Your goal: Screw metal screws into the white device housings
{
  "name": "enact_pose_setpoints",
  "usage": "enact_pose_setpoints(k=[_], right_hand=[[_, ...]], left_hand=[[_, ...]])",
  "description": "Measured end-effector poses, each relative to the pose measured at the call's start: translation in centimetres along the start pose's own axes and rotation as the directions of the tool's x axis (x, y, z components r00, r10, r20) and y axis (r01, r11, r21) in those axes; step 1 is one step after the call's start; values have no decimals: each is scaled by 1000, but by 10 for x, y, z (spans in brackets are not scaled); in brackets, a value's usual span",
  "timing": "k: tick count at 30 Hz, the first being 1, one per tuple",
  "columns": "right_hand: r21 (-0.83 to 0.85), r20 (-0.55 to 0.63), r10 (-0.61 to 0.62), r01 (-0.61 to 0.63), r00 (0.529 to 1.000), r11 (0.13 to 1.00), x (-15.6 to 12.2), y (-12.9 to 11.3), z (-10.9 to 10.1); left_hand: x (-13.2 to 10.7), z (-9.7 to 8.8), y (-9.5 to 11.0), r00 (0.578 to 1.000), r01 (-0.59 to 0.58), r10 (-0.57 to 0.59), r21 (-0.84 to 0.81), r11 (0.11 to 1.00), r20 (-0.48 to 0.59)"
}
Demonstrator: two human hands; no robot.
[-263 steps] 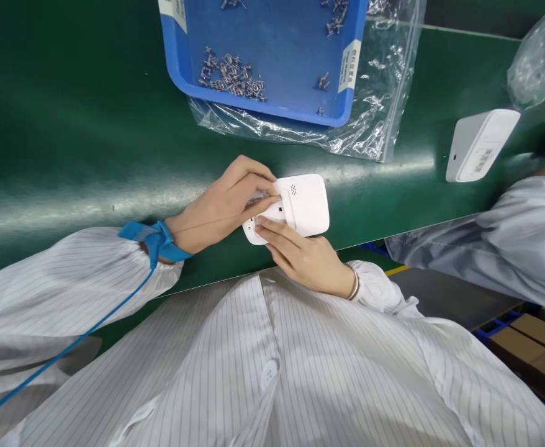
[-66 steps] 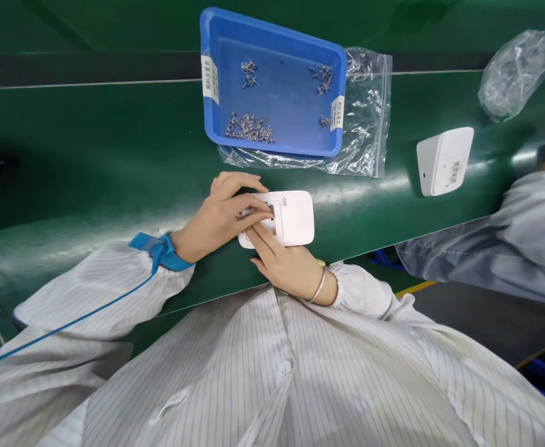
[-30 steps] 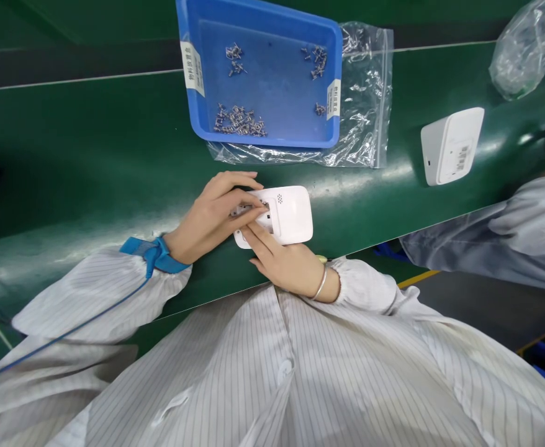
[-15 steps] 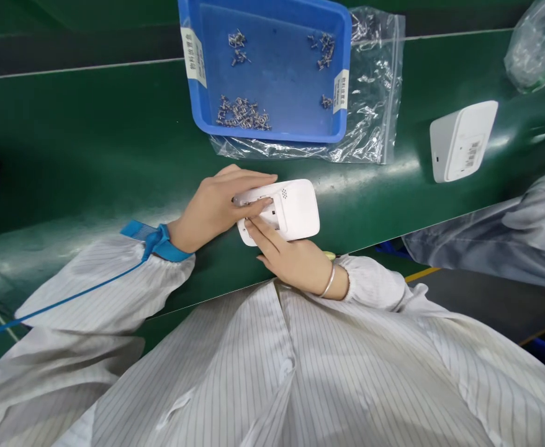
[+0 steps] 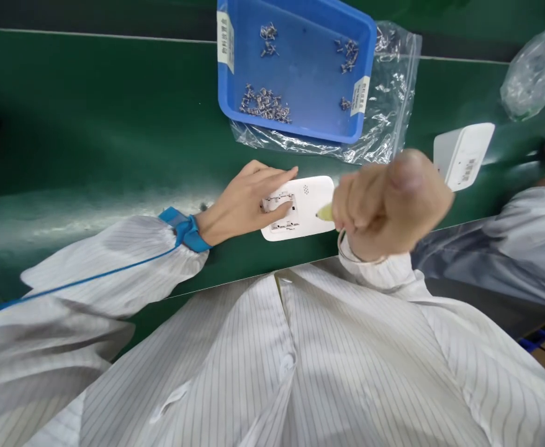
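A white plastic device [image 5: 315, 197] with rounded corners lies on the green bench, its open compartment with metal contacts and its small speaker holes facing up. My left hand [image 5: 249, 202], a blue strap at its wrist, grips the device's left end, with the thumb over the compartment and the fingers along the far edge. My right hand [image 5: 388, 202] is raised in a closed fist at the device's right end. A yellow-green tapered tool [image 5: 326, 212] with a dark tip sticks out of this fist over the device; most of it is hidden, so its kind is unclear.
A blue tray [image 5: 300, 74] with several small metal parts [image 5: 265, 104] stands on a clear zip bag [image 5: 393, 105] beyond my hands. A second white device [image 5: 465, 158] and a plastic bag [image 5: 535, 74] lie to the right. Another person's sleeve [image 5: 528, 230] is at the right edge.
My right hand has left the device's compartment, now holds the yellow-green tool and is raised on the right. My left hand still holds the device. The whole view has shifted somewhat.
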State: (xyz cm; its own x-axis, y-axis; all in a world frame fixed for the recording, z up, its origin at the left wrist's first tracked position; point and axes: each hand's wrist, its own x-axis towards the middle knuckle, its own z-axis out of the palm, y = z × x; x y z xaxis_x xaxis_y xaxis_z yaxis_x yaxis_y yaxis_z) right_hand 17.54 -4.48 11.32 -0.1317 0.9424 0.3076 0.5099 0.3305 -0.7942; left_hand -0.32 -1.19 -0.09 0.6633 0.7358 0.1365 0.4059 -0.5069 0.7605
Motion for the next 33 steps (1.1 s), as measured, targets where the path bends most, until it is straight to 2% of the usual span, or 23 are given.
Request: enact_pose_setpoints(k=[2, 3, 5, 8, 13, 16, 19, 25, 30, 33], right_hand=[[134, -228, 2, 29, 974, 991, 10, 12, 23], [180, -295, 9, 47, 955, 983, 15, 17, 33], [219, -316, -7, 80, 949, 973, 23, 25, 47], [256, -352, -42, 140, 935, 957, 32, 29, 55], [144, -326, -11, 61, 945, 988, 40, 24, 57], [136, -279, 69, -32, 958, 990, 41, 27, 59], [175, -268, 161, -116, 950, 978, 43, 34, 61], [344, -303, 139, -28, 943, 939, 50, 37, 67], [237, -333, 136, -57, 933, 970, 49, 37, 65], [258, -339, 132, -43, 932, 965, 47, 39, 66]], left_hand=[[1, -2, 1, 1000, 12, -12, -5, 1000, 20], [1, -2, 1, 1000, 19, -19, -9, 1000, 23], [1, -2, 1, 999, 33, -32, -18, 999, 12], [0, -1, -1, 999, 46, -46, -21, 999, -13], [-1, 1, -1, 999, 19, -20, -27, 999, -31], [0, 1, 0, 999, 16, -17, -12, 1000, -28], [0, 1, 0, 999, 24, -23, 12, 1000, -33], [0, 4, -3, 998, -1, 2, 18, 1000, -58], [-1, 5, -4, 997, -27, 28, 7, 1000, -75], [-2, 5, -4, 996, -34, 34, -2, 999, -83]])
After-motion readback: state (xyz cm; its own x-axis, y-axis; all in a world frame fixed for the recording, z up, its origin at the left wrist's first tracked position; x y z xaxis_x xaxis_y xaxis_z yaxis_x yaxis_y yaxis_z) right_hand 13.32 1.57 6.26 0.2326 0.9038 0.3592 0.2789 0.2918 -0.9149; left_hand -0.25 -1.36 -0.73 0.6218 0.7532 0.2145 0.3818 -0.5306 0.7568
